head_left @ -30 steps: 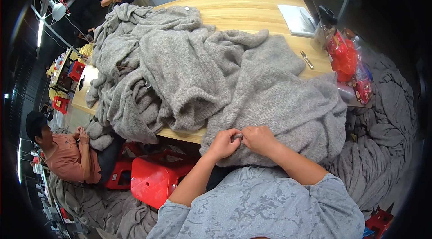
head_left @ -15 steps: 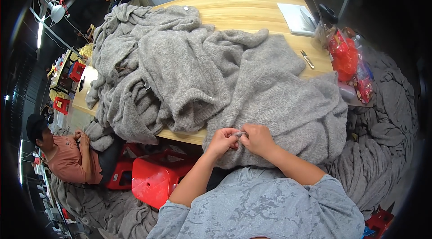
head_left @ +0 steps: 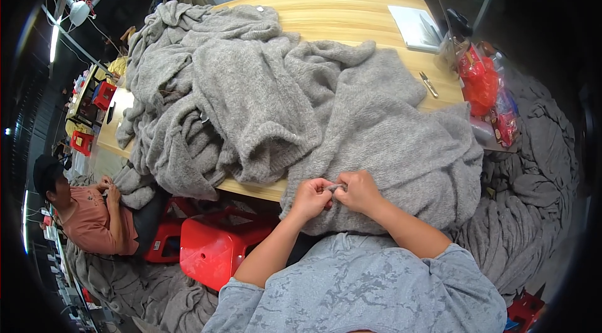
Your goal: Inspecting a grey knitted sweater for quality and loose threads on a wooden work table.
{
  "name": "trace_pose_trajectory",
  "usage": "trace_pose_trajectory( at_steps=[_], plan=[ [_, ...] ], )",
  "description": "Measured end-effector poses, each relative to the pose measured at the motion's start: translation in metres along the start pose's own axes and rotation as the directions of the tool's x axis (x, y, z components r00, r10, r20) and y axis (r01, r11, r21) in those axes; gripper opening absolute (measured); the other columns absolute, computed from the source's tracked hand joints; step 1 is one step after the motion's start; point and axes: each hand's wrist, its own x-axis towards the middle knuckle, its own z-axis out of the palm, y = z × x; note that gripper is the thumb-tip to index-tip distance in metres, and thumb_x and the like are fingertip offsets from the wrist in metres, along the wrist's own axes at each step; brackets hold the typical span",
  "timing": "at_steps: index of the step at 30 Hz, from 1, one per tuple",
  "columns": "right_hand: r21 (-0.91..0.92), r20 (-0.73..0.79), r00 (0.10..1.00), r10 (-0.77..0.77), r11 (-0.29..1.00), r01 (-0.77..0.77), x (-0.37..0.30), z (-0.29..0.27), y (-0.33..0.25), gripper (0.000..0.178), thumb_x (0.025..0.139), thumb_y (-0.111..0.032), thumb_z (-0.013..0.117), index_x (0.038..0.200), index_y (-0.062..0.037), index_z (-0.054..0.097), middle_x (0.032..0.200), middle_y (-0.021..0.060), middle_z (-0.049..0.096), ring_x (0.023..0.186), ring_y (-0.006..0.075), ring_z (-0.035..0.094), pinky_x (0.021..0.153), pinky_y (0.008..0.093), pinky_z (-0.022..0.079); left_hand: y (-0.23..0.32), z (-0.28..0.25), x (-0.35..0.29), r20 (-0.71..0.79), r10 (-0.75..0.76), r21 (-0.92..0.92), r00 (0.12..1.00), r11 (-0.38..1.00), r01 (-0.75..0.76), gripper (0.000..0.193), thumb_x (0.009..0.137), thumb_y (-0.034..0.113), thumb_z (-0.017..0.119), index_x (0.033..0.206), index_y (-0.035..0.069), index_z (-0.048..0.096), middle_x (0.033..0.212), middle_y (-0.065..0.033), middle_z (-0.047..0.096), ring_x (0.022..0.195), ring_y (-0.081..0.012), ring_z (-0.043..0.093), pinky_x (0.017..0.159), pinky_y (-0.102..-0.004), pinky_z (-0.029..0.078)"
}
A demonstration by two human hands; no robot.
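A grey knitted garment [head_left: 395,145] lies spread over the near right side of the table, its lower part hanging toward my lap. At its near edge my left hand [head_left: 313,198] is closed, pinching a small fold of the knit. Right beside it, my right hand [head_left: 357,192] is closed on the same fold, the fingertips of both hands almost touching. What lies between the fingertips is too small to make out beyond the grey knit. A heap of more grey knitwear [head_left: 244,88] lies to the left of the garment.
Small thread snips [head_left: 429,84] and white papers [head_left: 414,27] lie on the wooden table [head_left: 338,10]. A red plastic bag [head_left: 480,85] sits at its right edge. Red stools [head_left: 210,251] stand at lower left near a seated co-worker [head_left: 94,214]. Grey knitwear piles [head_left: 527,220] lie right.
My hands stay at nearly the same spot on the fold. The standing person at the far left has reached an arm toward the white bin.
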Motion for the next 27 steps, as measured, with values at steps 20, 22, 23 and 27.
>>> trace_pose_trajectory(
  at_steps=[20, 22, 23, 27],
  plan=[
    [-0.32, 0.233, 0.957, -0.173, 0.915, 0.244, 0.011, -0.013, -0.01, 0.014, 0.07, -0.016, 0.057, 0.071, -0.0031, 0.06, 0.07, 0.0172, 0.062, 0.064, 0.0333, 0.062, 0.058, 0.0432, 0.049, 0.006, 0.002, -0.007, 0.089, 0.513, 0.612, 0.854, 0.649, -0.453, 0.016, 0.076, 0.008, 0.058, 0.088, -0.001, 0.063, 0.075, -0.0201, 0.062, 0.067, -0.034, 0.061, 0.06, -0.0389, 0.047],
    [-0.351, 0.244, 0.94, -0.24, 0.881, 0.316, 0.008, -0.011, -0.008, 0.012, 0.071, -0.016, 0.058, 0.072, -0.0037, 0.057, 0.069, 0.0151, 0.061, 0.061, 0.031, 0.061, 0.055, 0.0408, 0.049, 0.009, 0.002, -0.006, 0.116, 0.488, 0.623, 0.865, 0.643, -0.446, 0.014, 0.076, 0.009, 0.057, 0.084, -0.001, 0.062, 0.075, -0.0211, 0.061, 0.069, -0.0362, 0.061, 0.06, -0.0404, 0.047],
    [-0.38, 0.257, 0.917, -0.305, 0.841, 0.386, 0.006, -0.009, -0.006, 0.012, 0.071, -0.016, 0.058, 0.072, -0.0044, 0.054, 0.068, 0.013, 0.06, 0.058, 0.0288, 0.061, 0.052, 0.0384, 0.048, 0.01, 0.002, -0.006, 0.144, 0.463, 0.635, 0.875, 0.635, -0.44, 0.013, 0.076, 0.009, 0.056, 0.081, -0.002, 0.06, 0.074, -0.0222, 0.06, 0.071, -0.0385, 0.06, 0.061, -0.0418, 0.047],
    [-0.472, 0.357, 0.862, -0.359, 0.727, 0.498, 0.001, -0.008, 0.003, 0.013, 0.074, -0.016, 0.057, 0.078, -0.0049, 0.054, 0.07, 0.0108, 0.059, 0.058, 0.026, 0.062, 0.049, 0.0358, 0.047, 0.012, -0.001, -0.006, 0.183, 0.39, 0.641, 0.903, 0.649, -0.41, 0.014, 0.077, 0.011, 0.055, 0.078, -0.003, 0.057, 0.07, -0.0233, 0.058, 0.069, -0.0397, 0.059, 0.06, -0.042, 0.047]
  ],
)
